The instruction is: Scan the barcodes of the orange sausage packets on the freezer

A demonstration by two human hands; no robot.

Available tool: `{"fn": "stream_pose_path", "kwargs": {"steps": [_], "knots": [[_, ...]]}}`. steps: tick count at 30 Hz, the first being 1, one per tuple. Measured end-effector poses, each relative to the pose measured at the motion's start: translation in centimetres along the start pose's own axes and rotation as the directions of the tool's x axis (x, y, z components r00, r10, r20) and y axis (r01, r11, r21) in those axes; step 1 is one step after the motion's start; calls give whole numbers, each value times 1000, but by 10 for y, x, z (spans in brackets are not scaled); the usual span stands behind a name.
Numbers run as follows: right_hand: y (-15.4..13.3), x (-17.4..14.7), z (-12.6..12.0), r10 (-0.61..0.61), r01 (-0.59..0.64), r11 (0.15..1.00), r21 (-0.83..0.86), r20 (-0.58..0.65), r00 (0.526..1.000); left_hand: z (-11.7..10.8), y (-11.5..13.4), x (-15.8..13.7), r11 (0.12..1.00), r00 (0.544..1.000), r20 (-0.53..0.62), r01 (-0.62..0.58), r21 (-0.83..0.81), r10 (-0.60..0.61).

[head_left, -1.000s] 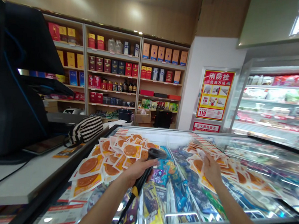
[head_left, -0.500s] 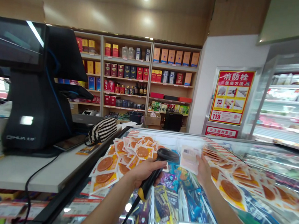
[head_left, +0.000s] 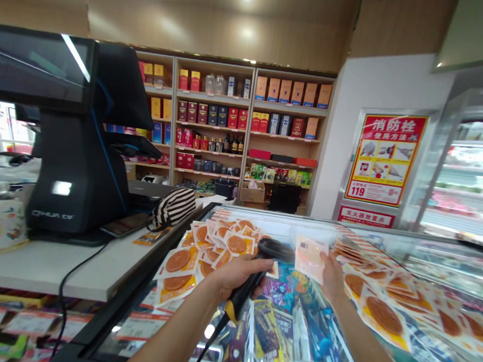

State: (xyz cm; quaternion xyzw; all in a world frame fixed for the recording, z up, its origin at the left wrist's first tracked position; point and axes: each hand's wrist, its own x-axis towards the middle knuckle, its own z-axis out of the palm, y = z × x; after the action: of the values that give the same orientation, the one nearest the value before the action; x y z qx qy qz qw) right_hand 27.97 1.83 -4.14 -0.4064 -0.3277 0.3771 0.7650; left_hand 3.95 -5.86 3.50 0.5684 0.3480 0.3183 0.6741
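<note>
My left hand (head_left: 237,277) is wrapped round the handle of a black and yellow barcode scanner (head_left: 278,251), its head pointing right and its cord trailing down. Held up by its right edge, a flat packet (head_left: 308,257) is pinched in my right hand (head_left: 332,276), back side showing, with a pinkish glow on it. Scanner head and packet are close together, a small gap between them. Left of my hands lies a pile of flat packets with round brown patties (head_left: 178,260). A row of like packets (head_left: 383,315) spreads to the right.
Both piles rest on a glass-topped freezer (head_left: 126,346) holding bagged goods (head_left: 270,329). At left, a black checkout terminal (head_left: 77,169) and a striped pouch (head_left: 174,206) stand on a white counter (head_left: 90,275). Shelves of boxes (head_left: 213,115) line the back wall.
The view has swung slightly left, so everything sits further right. A pinkish glow now shows on the packet. Both hands keep their hold, with scanner and packet about as close as before.
</note>
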Motion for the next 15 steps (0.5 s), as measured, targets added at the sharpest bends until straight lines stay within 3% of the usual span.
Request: {"fn": "stream_pose_path", "kwargs": {"steps": [15], "knots": [[4,8,-9,-35,34,999,-18,-28,999,-3,8,-10,997,999,36,33,-73,-31]]}}
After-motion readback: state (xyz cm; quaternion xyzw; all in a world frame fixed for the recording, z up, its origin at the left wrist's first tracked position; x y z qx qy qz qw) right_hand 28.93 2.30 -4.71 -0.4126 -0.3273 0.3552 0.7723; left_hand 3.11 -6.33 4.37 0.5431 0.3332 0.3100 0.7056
